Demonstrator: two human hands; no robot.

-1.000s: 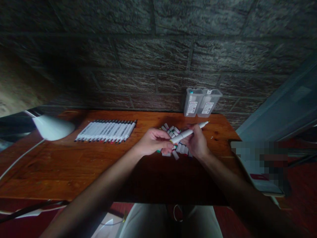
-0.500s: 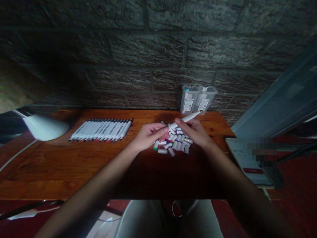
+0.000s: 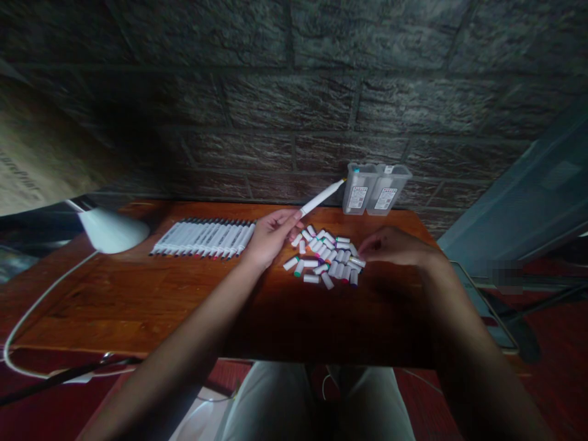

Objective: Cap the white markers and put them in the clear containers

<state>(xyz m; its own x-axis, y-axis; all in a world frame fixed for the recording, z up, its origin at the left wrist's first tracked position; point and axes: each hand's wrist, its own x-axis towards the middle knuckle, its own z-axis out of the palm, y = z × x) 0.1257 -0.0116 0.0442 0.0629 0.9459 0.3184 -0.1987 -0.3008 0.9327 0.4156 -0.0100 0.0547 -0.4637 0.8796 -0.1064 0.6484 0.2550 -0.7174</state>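
The left hand pinches a white marker near its lower end, its grip closed with thumb and fingers pressed on the barrel. The marker is held above the table, just beyond the caps; its long axis slants upward, with the yellowish tip pointing to 2 o'clock and overlapping the edge of the left container in this view.

The right hand reaches in at the 3 o'clock edge of a loose pile of white caps with coloured ends. Its fingers curl beside a cap with a yellow band; in this dim light I cannot tell whether the grip is pinching it.

Two clear plastic containers stand side by side between 1 and 2 o'clock from the pile, each with a printed label. The left one appears to hold a blue-ended marker.

At 9 o'clock lies a tight row of white markers, dark ends between 1 and 2 o'clock. Beyond it, also toward 9, sits a white rounded base with a cord. The wooden table meets a dark brick wall at 12 o'clock.
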